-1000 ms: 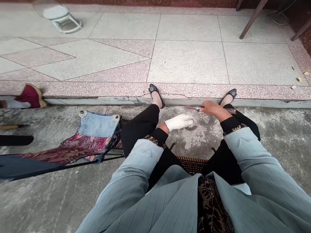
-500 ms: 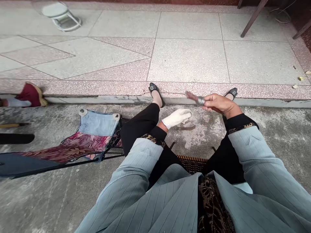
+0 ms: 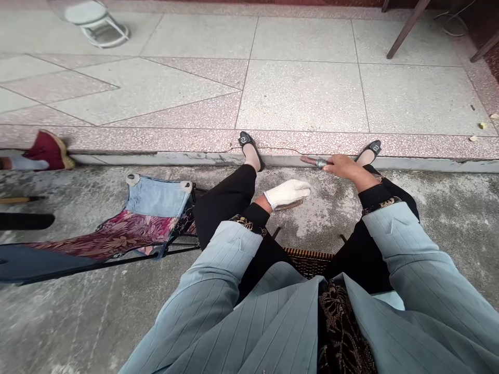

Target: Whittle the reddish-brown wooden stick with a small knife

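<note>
My left hand [image 3: 287, 194] wears a white knit glove and hangs between my knees with its fingers curled closed. Along the glove's lower edge shows a thin brown strip [image 3: 289, 205], mostly hidden by the hand, which seems to grip it. Bare and closed, my right hand [image 3: 342, 167] pinches the near end of a short reddish-brown rod [image 3: 310, 160]. Silvery wire [image 3: 321, 163] is wound round the rod just ahead of my fingertips. The rod points left, and its tip appears in front of the step's edge. A gap separates the two hands.
A low tiled step [image 3: 304, 93] runs across the front, my black shoes on its edge. At left are a folding chair [image 3: 128, 228] with patterned fabric and a person's red shoe [image 3: 47, 150]. A white stool [image 3: 95, 23] stands farther back. Woven wicker [image 3: 307, 262] shows beneath me.
My right hand has moved slightly down and left, and the rod has come down and levelled. My gloved left hand has shifted a little right and down, while the brown strip has moved left beneath it.
</note>
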